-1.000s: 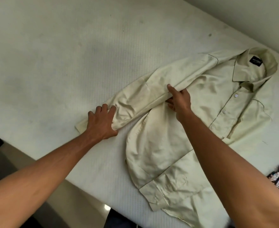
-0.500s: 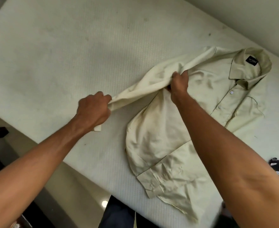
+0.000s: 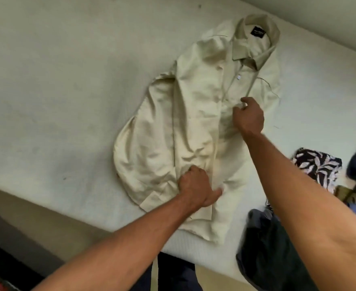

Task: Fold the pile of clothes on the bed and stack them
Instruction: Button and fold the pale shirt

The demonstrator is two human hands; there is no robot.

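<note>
Both forearms bare, reaching forward from the bottom edge. My left hand (image 3: 196,185) is nearer, knuckles up, fingers curled under, thumb out to the right, gripping a bit of the shirt (image 3: 194,106). My right hand (image 3: 249,117) is farther out, arm nearly straight, fingers curled, thumb and forefinger pinching cloth. Hands well apart.

Left arm (image 3: 131,238), right arm (image 3: 288,175): bare, elbow to wrist. Left hand (image 3: 196,186), right hand (image 3: 249,118): bare too. Dark blue trousers (image 3: 173,271) near, between arms, blurry.
</note>
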